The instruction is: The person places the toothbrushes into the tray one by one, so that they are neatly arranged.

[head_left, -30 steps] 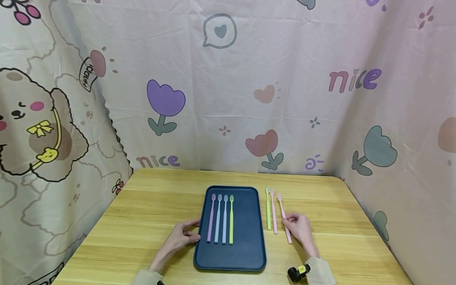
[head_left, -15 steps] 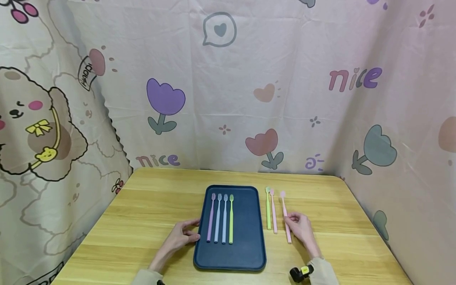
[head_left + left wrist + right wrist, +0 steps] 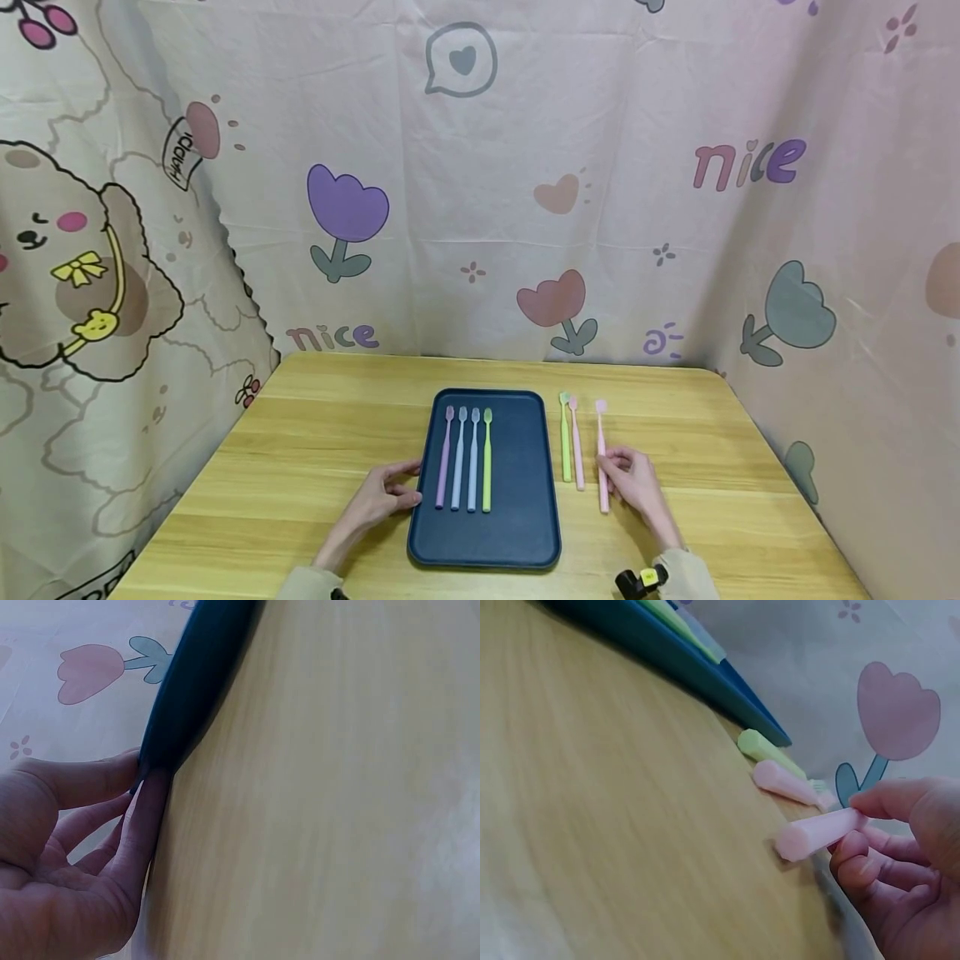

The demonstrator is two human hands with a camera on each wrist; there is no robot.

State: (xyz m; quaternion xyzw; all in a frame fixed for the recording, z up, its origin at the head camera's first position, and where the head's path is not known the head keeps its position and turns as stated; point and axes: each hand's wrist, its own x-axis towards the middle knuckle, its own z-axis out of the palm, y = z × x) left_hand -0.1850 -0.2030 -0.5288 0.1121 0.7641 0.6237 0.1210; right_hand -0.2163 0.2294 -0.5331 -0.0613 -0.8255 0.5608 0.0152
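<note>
My right hand (image 3: 633, 482) pinches a pink toothbrush (image 3: 603, 495) between thumb and fingers, right of the tray. The handle end (image 3: 799, 841) points toward the right wrist camera, low over the wood. My left hand (image 3: 380, 498) holds the left rim of a dark blue tray (image 3: 522, 492), thumb and fingers at its edge (image 3: 169, 712). On the tray lie a purple toothbrush (image 3: 443, 475), two light blue ones, a left one (image 3: 457, 475) and a right one (image 3: 472, 475), and a yellow-green one (image 3: 487, 475), side by side with bristle heads away from me.
Between the tray and my right hand, a light green toothbrush (image 3: 566, 450) and another pink toothbrush (image 3: 577, 457) lie on the wooden table (image 3: 300, 433). A printed curtain (image 3: 450, 208) hangs behind and around the table.
The pink toothbrush in my right hand has turned from slanted to nearly straight, its head swinging right. My left hand stays at the tray rim.
</note>
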